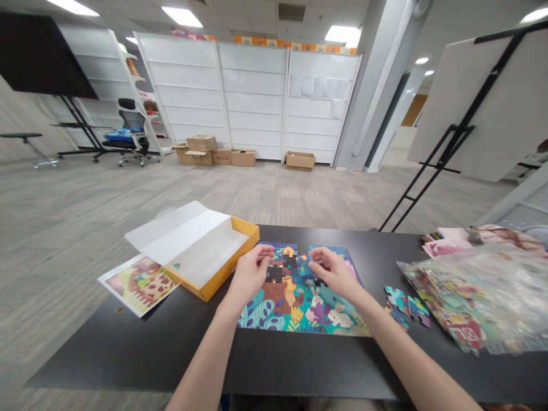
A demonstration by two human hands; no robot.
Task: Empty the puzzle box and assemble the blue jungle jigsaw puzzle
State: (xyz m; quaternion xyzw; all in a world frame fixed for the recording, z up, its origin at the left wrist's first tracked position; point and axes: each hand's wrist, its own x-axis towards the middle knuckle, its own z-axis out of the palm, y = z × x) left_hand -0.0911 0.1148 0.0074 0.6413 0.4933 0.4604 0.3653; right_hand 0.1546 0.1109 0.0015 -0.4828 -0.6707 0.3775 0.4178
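A colourful jigsaw puzzle (312, 313) with rabbits, a fox-like animal and plants lies partly assembled on the black table. Dark gaps show in its upper middle and near its right side. My left hand (253, 267) hovers over the puzzle's upper left part, fingers slightly bent and apart from the thumb. Over the upper right part is my right hand (334, 273), its fingers curved and spread, with no piece visible in it. Both hands cover bits of the picture. Several loose puzzle pieces (419, 310) lie to the right, some partly behind my right forearm.
An open yellow-edged box (209, 285) with a white inside stands left of the puzzle. Under its edge lies a printed picture sheet (141, 285). Clear plastic bags of puzzle pieces (483, 291) fill the table's right side. Cardboard boxes (201, 151) stand along the far shelves.
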